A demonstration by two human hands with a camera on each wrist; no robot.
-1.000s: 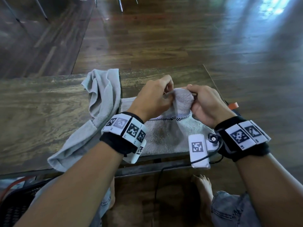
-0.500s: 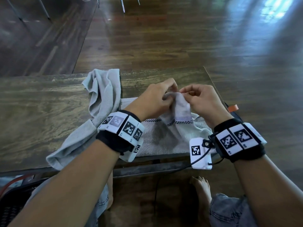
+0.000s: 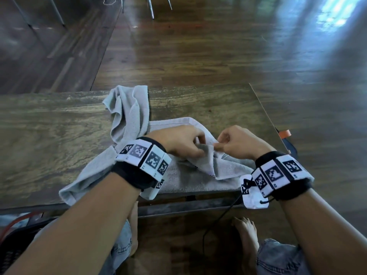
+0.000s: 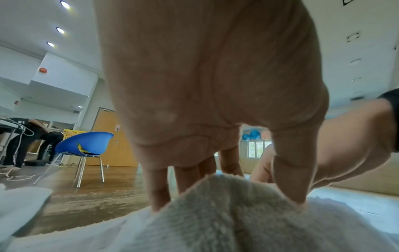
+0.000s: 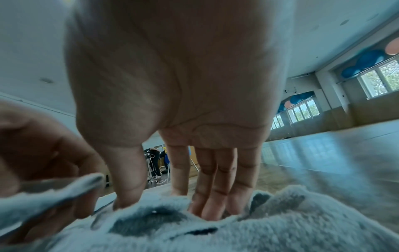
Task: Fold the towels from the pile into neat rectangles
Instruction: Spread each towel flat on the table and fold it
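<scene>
A small grey towel [image 3: 198, 175] lies on the wooden table [image 3: 49, 139] near its front edge, with a bunched fold raised in the middle. My left hand [image 3: 196, 149] pinches that fold from the left; in the left wrist view its fingers [image 4: 159, 187] and thumb dig into the grey towel [image 4: 226, 213]. My right hand [image 3: 220, 145] pinches the same fold from the right, and its fingers [image 5: 215, 196] curl into the towel [image 5: 280, 221]. A second, longer grey towel [image 3: 129, 116] lies crumpled to the left, partly under the first.
The table's right edge [image 3: 264, 114] runs close beside my right hand, with an orange tag [image 3: 285, 133] hanging past it. A cable [image 3: 222, 217] dangles under the table front. Bare feet [image 3: 246, 235] and denim knees are below. A blue chair [image 4: 84, 146] stands across the room.
Both hands have come down and toward me with the towel's pinched fold, and the towel's checked stripe is now mostly hidden. The fold sits lower on the towel than before.
</scene>
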